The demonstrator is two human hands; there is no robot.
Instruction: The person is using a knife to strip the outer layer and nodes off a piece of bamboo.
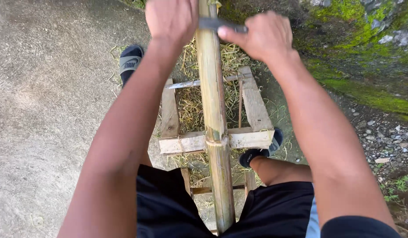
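Far left is bare concrete ground [49,110], w/ my left foot in a grey slide sandal [130,62] at its edge. My left hand [171,20] is next, fingers wrapped shut on the left end of a metal blade [221,24], though that handle is hidden under my fist. The blade lies across a long bamboo pole [214,101], which runs straight away from me btwn my knees, resting in a notch of the wooden frame [252,139] over straw and shavings. Right hand [263,35] is clamped on the blade's right end, thumb on top.

To do this well, I reckon: keep both fists level so the edge sits flat, even pressure, shallow angle, go easy at the node ridge near the notch.

Room: plenty of open ground on the left. Right side is tighter, w/ my right foot [256,154] by the frame corner, then gravel [384,136] and a mossy rock bank [367,66]. My thighs flank the pole, so elbows need to stay wide.
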